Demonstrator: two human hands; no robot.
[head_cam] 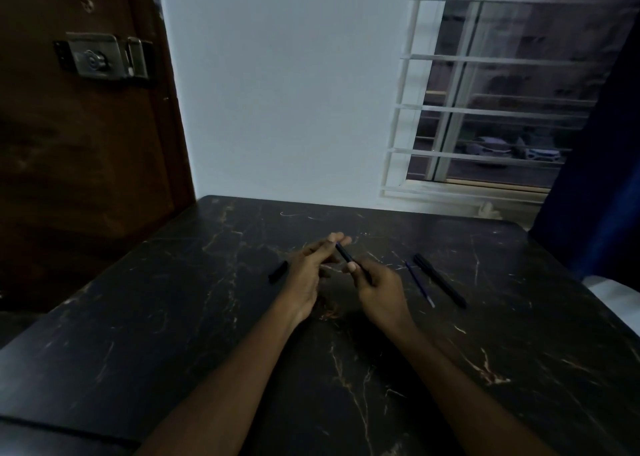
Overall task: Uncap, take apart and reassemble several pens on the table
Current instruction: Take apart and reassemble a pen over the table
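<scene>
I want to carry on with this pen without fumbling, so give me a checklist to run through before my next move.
1. Grip of right hand on pen body: ok.
2. Pinch of left hand on its far end: ok.
3. The refill lies on the table, right of both hands: ok.
4. The cap lies left of the left hand: ok.
5. The black pen lies beside the refill, untouched: ok.
6. Whether the pen body is empty: cannot tell.

A home room — wooden door (86, 126) with lock (104, 57), barred window (485, 92), dark marble-patterned table (173, 334).
</scene>
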